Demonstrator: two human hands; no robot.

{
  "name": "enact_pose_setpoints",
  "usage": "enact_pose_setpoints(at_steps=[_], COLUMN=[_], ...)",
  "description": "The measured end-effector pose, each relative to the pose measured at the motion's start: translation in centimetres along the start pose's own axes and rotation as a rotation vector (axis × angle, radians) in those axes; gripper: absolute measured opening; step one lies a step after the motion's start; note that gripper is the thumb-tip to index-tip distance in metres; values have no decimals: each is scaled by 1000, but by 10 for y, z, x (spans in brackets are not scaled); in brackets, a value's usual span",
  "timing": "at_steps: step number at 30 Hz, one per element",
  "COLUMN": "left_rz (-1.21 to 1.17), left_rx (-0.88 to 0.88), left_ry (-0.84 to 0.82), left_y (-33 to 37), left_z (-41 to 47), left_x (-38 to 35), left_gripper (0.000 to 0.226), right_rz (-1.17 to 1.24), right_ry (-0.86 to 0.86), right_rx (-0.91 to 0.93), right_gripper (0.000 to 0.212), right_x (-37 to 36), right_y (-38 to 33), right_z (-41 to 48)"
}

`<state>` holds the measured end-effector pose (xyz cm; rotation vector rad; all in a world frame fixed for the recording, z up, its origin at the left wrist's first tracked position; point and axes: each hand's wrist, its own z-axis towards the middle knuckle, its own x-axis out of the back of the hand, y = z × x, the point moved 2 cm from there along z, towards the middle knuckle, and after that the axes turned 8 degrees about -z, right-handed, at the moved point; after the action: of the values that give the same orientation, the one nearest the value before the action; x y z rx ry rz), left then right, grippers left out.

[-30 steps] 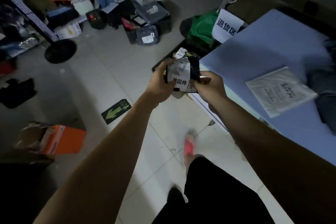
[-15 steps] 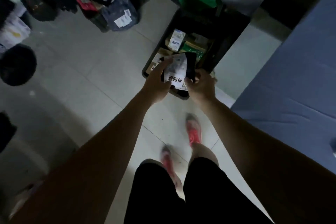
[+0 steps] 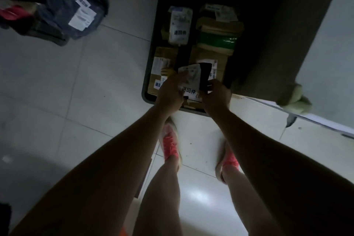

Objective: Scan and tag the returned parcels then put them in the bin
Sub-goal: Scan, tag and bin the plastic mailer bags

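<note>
A small black-and-white parcel (image 3: 193,80) with a white tag printed in black characters hangs over the near end of the dark bin (image 3: 151,63). My left hand (image 3: 169,92) grips its left side and my right hand (image 3: 216,96) grips its right edge. The bin stands on the floor straight ahead and holds several parcels: a white bag (image 3: 180,25) with the same tag, brown cardboard boxes (image 3: 210,57) and a green-taped package (image 3: 217,39).
Dark grey bagged parcels (image 3: 76,13) with white labels lie on the tiled floor at the upper left. A dark table leg or panel (image 3: 277,34) rises right of the bin. My feet in pink shoes (image 3: 170,142) stand just before the bin.
I have stepped up to the bin and looked down. Both hands carried the tagged parcel from beside the blue table until it is over the bin's near end.
</note>
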<state>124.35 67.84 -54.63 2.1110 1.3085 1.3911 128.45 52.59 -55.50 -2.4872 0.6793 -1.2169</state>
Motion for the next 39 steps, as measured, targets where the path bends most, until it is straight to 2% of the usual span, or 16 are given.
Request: enact_pose_setpoints(at_steps=[3, 7, 10, 17, 23, 29, 39], left_rz=[45, 222, 363, 637, 738, 789, 807], left_rx=[21, 13, -31, -307, -548, -711, -841], left_ry=[-33, -103, -102, 26, 54, 80, 54], left_y=[-26, -24, 11, 202, 397, 521, 638], left_z=[10, 9, -5, -48, -147, -280, -450], left_x=[-10, -6, 15, 124, 182, 154, 8], left_gripper=[61, 69, 71, 61, 60, 62, 64], right_rz=[-27, -69, -164, -340, -423, -354, -280], right_ry=[-3, -17, 3, 180, 407, 503, 610], right_rx=[-43, -49, 6, 91, 116, 54, -5], right_gripper=[12, 36, 46, 36, 50, 58, 64], right_x=[-26, -19, 22, 218, 394, 504, 605], right_y=[11, 16, 2, -75, -95, -28, 148], right_z=[14, 13, -7, -106, -231, -352, -508])
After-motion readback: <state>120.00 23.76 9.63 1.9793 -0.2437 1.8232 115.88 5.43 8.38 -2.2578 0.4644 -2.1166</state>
